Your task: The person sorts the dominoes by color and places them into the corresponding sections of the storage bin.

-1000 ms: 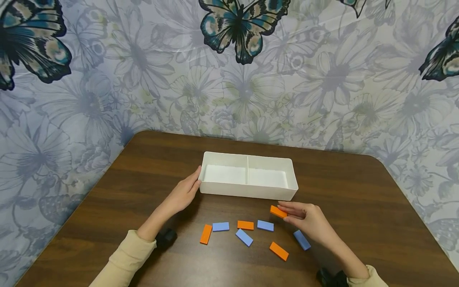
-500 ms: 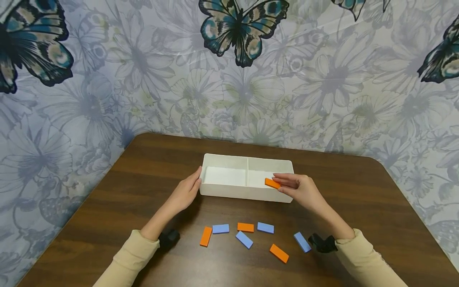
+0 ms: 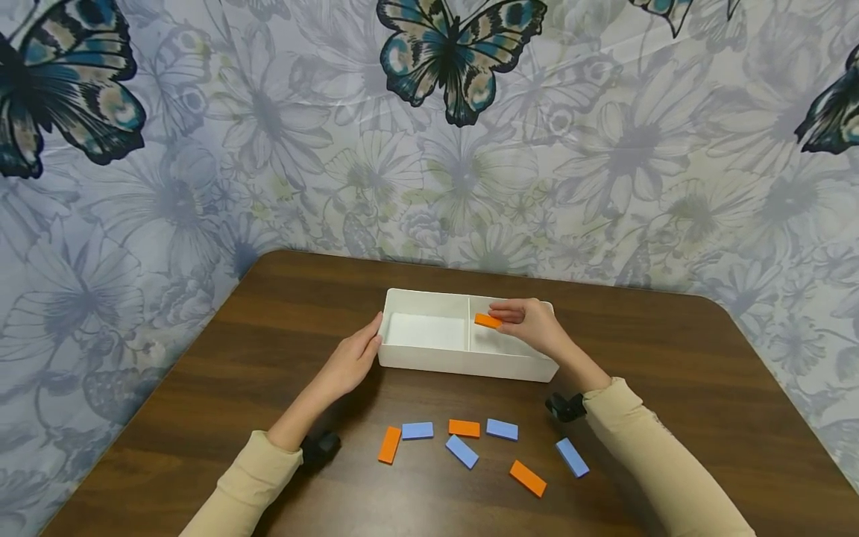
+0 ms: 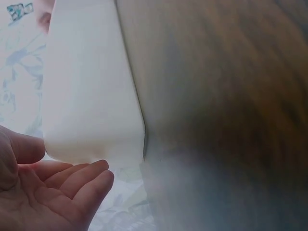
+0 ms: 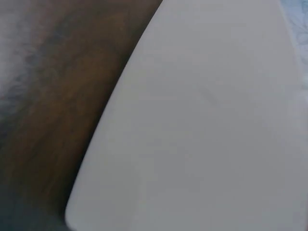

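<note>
Orange block (image 3: 488,321) pinched in the right hand (image 3: 530,325), held over the white tray's (image 3: 463,365) right compartment. We note the left hand (image 3: 349,362), fingers straight, resting against the tray's left end.

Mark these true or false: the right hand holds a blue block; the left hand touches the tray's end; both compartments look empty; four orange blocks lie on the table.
1. The right hand holds a blue block. False: it pinches a small orange rectangular block.
2. The left hand touches the left end of the white two-compartment plastic tray. True.
3. Both compartments look empty. True.
4. Four orange blocks lie on the brown wooden table. False: three orange, four blue.
</note>
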Tool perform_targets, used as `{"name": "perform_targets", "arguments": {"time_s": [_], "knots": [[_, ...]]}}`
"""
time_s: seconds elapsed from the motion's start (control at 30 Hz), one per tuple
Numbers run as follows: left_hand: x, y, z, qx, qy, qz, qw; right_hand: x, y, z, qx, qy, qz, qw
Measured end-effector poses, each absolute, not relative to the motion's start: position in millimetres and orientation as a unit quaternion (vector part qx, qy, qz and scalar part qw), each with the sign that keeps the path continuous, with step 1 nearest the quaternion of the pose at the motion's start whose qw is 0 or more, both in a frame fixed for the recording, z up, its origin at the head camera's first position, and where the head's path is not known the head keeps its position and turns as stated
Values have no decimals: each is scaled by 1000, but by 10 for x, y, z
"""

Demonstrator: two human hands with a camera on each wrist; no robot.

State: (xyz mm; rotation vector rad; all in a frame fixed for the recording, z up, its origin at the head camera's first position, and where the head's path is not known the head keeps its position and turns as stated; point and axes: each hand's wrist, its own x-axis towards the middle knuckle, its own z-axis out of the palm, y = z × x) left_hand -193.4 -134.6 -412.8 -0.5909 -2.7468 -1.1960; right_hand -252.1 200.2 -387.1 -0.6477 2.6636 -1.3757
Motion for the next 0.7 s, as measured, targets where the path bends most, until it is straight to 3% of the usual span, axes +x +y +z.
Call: {"name": "perform_targets", "arguments": {"time_s": [0.7], "knots": [[-1952,-1349,-4126,-194,-898,-392,42,-2774,1847,-4079,-199,881,-415,106]]}}
